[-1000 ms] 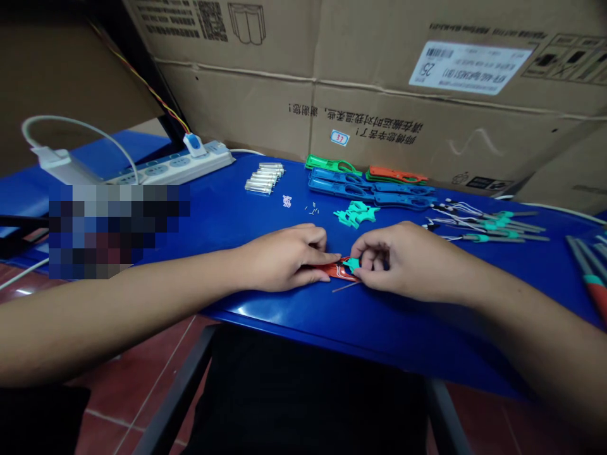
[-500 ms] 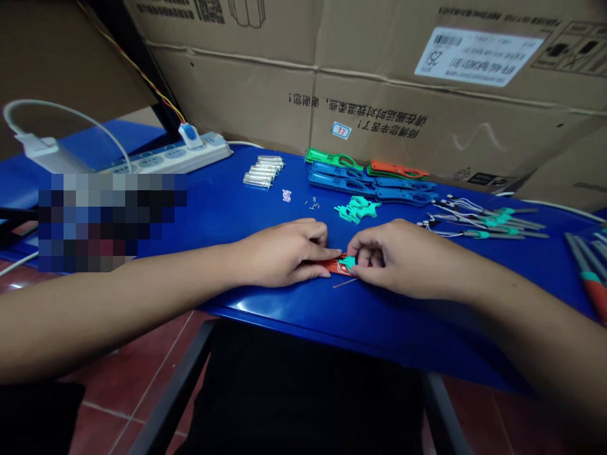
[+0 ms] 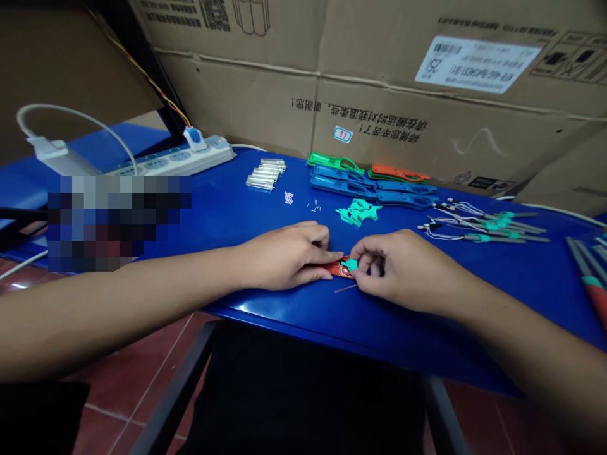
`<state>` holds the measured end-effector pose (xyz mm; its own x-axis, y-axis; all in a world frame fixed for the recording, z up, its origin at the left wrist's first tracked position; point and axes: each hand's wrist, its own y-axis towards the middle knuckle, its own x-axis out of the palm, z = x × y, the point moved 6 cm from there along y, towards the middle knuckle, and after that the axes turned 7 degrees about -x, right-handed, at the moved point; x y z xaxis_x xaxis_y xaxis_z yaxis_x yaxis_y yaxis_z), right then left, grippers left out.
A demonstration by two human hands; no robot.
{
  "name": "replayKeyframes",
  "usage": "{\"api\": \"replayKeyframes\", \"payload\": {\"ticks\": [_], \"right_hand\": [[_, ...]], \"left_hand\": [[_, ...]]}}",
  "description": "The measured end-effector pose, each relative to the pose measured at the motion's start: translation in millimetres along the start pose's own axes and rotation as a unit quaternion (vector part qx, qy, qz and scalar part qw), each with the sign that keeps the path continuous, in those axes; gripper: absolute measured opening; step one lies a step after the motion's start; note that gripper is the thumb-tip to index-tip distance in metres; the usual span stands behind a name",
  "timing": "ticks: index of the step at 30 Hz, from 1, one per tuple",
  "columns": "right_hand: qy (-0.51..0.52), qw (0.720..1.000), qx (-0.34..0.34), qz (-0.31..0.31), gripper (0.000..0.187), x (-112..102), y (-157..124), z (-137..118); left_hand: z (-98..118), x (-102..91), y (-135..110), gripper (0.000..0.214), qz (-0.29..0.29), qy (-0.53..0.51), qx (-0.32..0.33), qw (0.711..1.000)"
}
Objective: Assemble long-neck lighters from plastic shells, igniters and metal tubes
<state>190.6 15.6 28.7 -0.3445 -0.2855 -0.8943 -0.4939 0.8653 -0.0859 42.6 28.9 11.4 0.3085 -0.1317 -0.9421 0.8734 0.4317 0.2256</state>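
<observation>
My left hand grips the left end of an orange plastic casing half between thumb and fingers, near the front of the blue table. At its other end, my right hand pinches a small teal plastic piece set over the casing. White wires show inside the casing beside this piece. A thin rod sticks out just below, partly hidden by my right hand. Behind my hands lies a pile of loose teal plastic pieces.
Blue casing halves, a green one and an orange one lie along the cardboard box. Clear tubes and tiny pins are at left. Wired grey rods lie right; a power strip stands far left.
The view has shifted slightly. Both hands keep their hold on the casing and the teal piece, with only a slight movement of the right fingers.
</observation>
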Motion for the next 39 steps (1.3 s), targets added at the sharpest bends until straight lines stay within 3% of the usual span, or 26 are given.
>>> {"api": "replayKeyframes", "payload": {"ticks": [5,10,24,33,39], "right_hand": [[-0.031,0.999,0.017,0.006,0.015,-9.5,3.1,0.5],[-0.067,0.996,-0.007,-0.049,0.015,-5.8,8.3,-5.9],[-0.116,0.987,-0.012,-0.111,0.005,-8.5,15.2,-9.9],[-0.046,0.99,-0.057,-0.12,0.01,-5.3,7.4,-5.1],[-0.035,0.996,-0.023,-0.083,0.012,-8.9,8.3,0.3]], "left_hand": [[-1.6,1.4,-0.8,0.041,-0.001,-0.005,0.0,1.0],[-0.8,0.9,-0.7,0.04,0.0,-0.007,0.002,1.0],[4.3,0.8,-1.0,0.042,0.003,0.035,-0.001,0.999],[4.5,3.3,-3.4,0.042,0.003,0.054,-0.014,0.998],[3.5,3.1,-3.2,0.043,0.006,0.046,-0.011,0.999]]}}
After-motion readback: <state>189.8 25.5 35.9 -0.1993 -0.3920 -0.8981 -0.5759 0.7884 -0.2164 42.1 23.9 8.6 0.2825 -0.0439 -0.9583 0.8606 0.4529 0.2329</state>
